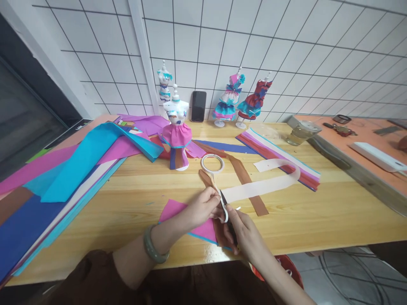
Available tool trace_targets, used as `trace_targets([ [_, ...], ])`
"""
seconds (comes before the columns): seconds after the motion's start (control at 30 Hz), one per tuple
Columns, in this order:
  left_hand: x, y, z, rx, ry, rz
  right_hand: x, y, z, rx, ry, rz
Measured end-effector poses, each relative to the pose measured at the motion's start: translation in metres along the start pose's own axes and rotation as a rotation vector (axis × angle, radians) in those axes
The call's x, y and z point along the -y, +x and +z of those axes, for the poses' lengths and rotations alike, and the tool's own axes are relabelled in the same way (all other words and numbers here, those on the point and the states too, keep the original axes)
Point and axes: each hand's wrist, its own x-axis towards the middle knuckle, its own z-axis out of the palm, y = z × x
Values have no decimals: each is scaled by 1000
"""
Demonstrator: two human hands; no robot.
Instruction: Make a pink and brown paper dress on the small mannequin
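Observation:
My left hand [208, 206] pinches the end of a white strip [263, 186], which curls away to the right over the table. Scissors [225, 207] are in my right hand [240, 231], their dark blades beside my left fingertips at the strip. A roll of tape [213, 163] lies just beyond my hands. Under my left wrist is a pink piece with a blue edge [203, 228]. A brown strip [246, 182] passes beneath the white one. Behind the tape stands a small mannequin [176, 112] with a pink skirt [177, 134].
Coloured sheets [82, 161] spread over the left side. At the back, a phone [199, 106] and dressed mannequins [227, 99] stand by the tiled wall. Striped sheets [280, 159] lie to the right, near a cup [302, 133]. A white device [378, 156] is farther right.

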Motion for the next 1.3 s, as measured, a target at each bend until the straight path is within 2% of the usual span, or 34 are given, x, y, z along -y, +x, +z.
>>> trace_targets([
  [0.4,-1,0,0,25,-26,8,-4,0,1,-120,-81,-80],
  [0.87,-3,-1,1,10,-21,-18,-1,0,0,-143,-115,-104],
  [1.3,-3,-1,0,8,-19,-12,0,1,1,-104,-36,-130],
])
